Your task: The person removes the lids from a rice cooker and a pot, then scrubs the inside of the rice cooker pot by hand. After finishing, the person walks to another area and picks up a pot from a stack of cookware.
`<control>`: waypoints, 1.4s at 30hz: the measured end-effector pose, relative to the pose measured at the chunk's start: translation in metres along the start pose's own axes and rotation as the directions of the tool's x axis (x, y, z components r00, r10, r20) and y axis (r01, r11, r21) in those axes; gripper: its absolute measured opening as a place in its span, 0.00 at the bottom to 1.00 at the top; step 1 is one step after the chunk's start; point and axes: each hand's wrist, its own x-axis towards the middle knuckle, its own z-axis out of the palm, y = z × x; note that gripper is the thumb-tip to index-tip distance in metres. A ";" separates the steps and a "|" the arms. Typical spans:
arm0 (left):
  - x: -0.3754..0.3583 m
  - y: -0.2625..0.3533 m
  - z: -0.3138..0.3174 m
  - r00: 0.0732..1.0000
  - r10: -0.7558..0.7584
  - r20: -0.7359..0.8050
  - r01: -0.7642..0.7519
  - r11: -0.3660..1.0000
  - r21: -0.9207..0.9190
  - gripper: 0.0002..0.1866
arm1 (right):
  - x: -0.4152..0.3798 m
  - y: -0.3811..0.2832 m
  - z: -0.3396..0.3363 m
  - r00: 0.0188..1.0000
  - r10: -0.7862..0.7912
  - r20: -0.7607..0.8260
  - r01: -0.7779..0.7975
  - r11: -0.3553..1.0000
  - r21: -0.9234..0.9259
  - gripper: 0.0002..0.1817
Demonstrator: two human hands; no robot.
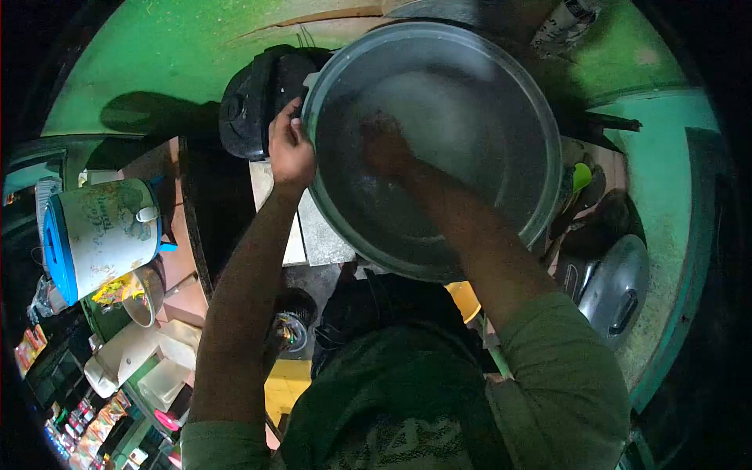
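Note:
A large, round, grey metal pot (435, 270) stands in front of me with its wide mouth facing up. My left hand (291, 149) is at the left side of its rim, fingers and thumb closed around the edge. My right hand (384, 145) reaches down inside the pot, left of its middle. Its fingers are blurred and merge with the dark inside, so I cannot tell whether they hold anything. A pale, cloudy patch (439, 117) shows inside the pot, beyond my right hand.
A black rice cooker (258, 102) sits just left of the pot. Farther left is a blue-and-white drink cooler (106, 231) with a tap. White plastic containers (125, 356) lie below it. On the right, a metal lid (615, 294) leans near the green wall (662, 204).

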 end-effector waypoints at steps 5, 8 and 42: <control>0.004 -0.025 0.008 1.000 0.014 0.000 -0.014 0.995 -0.097 0.17 | -0.020 -0.041 0.004 0.962 -0.250 0.113 0.208 0.932 0.295 0.27; 0.001 -0.004 0.001 0.994 -0.088 0.062 0.095 0.988 -0.123 0.17 | -0.085 -0.058 -0.021 0.810 -0.209 0.547 -0.264 0.704 0.659 0.30; 0.008 -0.030 0.005 0.991 -0.026 0.134 0.046 0.988 -0.147 0.19 | -0.160 0.111 -0.236 0.375 0.059 0.925 0.144 0.982 -0.121 0.16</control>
